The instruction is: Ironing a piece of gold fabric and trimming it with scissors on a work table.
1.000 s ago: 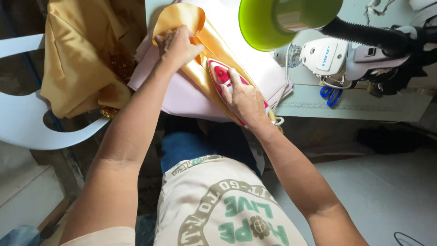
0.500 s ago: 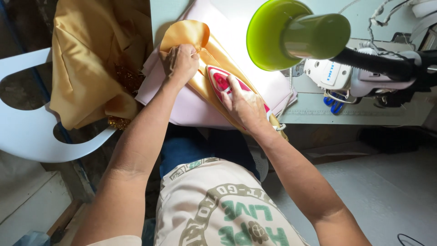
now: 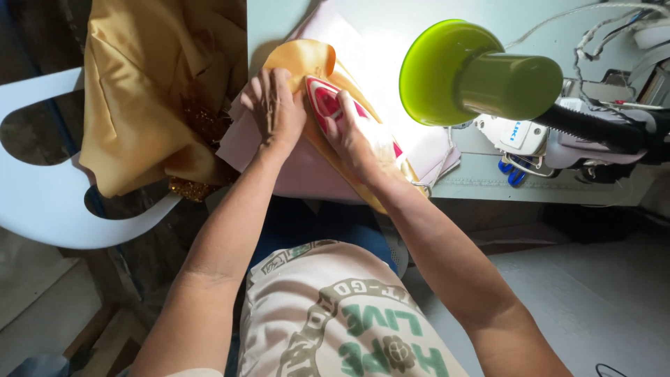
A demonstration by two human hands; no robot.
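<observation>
The strip of gold satin [image 3: 310, 59] was smooth and glossy, curling over at its far end, and it lay along a pale pink pressing cloth [image 3: 300, 174] with a soft, matte face. My right hand [image 3: 352, 136] was wrapped around the handle of the small iron [image 3: 328, 101], a red and white plastic one with a pointed nose, its sole flat on the satin. My left hand [image 3: 276, 105] lay spread, palm down and fingers together, on the fabric just beside the iron's nose, touching it. More of the shiny gold cloth [image 3: 153, 91] hung in loose folds over a white plastic chair [image 3: 49, 209] to my left, with a glittery trim [image 3: 192, 187] at its lower edge. A lamp with a round lime-green shade [image 3: 453, 70] stood near my right hand, over the pale green table [image 3: 481, 185].
</observation>
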